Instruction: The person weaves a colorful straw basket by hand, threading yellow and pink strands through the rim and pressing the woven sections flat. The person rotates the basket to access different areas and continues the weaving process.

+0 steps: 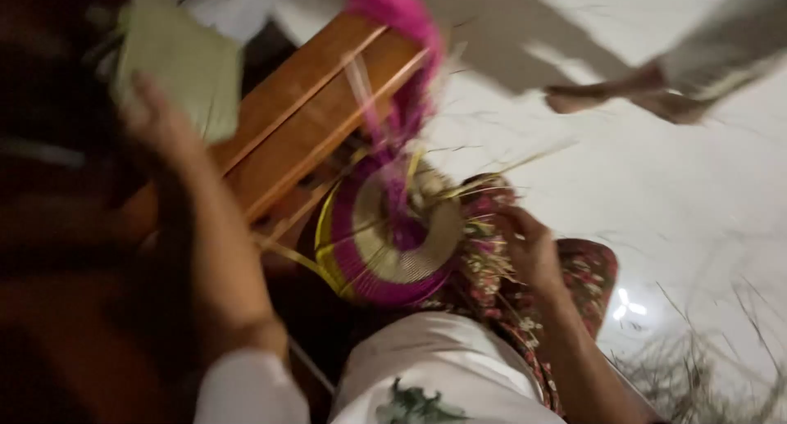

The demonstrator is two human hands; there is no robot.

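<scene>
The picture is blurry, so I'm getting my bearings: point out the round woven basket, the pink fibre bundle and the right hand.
Woven basket [393, 244]: head view, on its coiled pink and tan face.
Pink fibre bundle [393, 6]: head view, on its upper end.
Right hand [531, 248]: head view, on the back of the hand, beside the basket.

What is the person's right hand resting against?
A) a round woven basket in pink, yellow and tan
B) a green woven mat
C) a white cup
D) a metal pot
A: the right hand sits at the edge of the round pink, yellow and tan woven basket on the lap.
</scene>
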